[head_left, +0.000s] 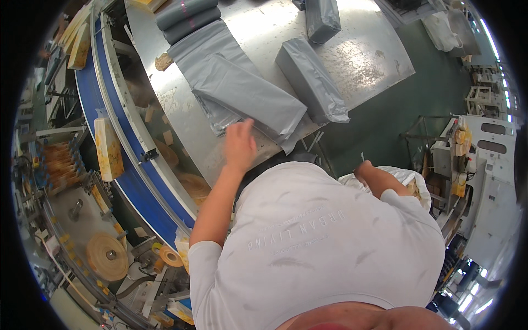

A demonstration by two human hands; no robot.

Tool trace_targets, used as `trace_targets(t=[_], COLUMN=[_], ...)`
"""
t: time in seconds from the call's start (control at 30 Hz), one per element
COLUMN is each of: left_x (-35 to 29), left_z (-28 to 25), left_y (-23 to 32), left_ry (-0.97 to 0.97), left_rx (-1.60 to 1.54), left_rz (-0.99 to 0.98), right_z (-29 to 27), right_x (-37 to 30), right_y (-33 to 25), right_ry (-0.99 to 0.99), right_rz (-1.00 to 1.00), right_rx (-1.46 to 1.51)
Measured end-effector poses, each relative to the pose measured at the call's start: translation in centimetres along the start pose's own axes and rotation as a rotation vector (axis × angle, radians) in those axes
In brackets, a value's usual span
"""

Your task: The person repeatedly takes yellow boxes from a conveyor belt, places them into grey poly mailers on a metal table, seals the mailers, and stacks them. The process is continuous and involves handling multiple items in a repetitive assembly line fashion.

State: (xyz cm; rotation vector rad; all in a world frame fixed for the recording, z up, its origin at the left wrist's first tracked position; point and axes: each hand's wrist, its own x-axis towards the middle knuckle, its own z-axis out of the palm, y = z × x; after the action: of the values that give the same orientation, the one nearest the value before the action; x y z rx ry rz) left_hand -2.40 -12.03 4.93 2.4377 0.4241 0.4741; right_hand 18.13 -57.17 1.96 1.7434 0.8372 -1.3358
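A flat grey plastic bag [250, 96] lies slantwise over a stack of grey plastic bags [212, 47] on the metal table [379, 60]. My left hand [241, 146] is at the near edge of the stack, its fingers loosely apart and slightly blurred; no held thing shows in it. Off the table's near side, my right hand [364, 169] is low by a white sack [410, 179]. Its fingers look closed, and a thin pale tip [362, 157] sticks up from it; the rest is hidden. Right of the bags rests a filled grey package [312, 80].
Another wrapped grey package [323, 21] stands farther back, and grey rolls [187, 16] lie at the table's far left. Along the left runs a blue conveyor belt [132, 181] carrying a yellow-white block [108, 148]. Machinery [478, 159] stands at the right.
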Motion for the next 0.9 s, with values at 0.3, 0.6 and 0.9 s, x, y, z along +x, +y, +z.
trace_targets(t=[0.3, 0.6, 0.9], left_x=[1.5, -2.2, -2.6], left_z=[2.7, -4.1, -5.1], left_y=[-0.1, -7.0, -9.0], left_ry=[-0.321, -0.44, -0.197], left_rx=[0.442, 0.301, -0.024], left_rz=[0.779, 0.706, 0.365], right_z=[-18.0, -24.4, -25.4], right_x=[-10.0, -5.4, -0.4], right_y=[-6.9, -11.7, -11.9], right_ry=[1.353, 1.484, 1.276], right_rz=[-0.656, -0.981, -1.236], right_rx=[0.383, -0.523, 0.206])
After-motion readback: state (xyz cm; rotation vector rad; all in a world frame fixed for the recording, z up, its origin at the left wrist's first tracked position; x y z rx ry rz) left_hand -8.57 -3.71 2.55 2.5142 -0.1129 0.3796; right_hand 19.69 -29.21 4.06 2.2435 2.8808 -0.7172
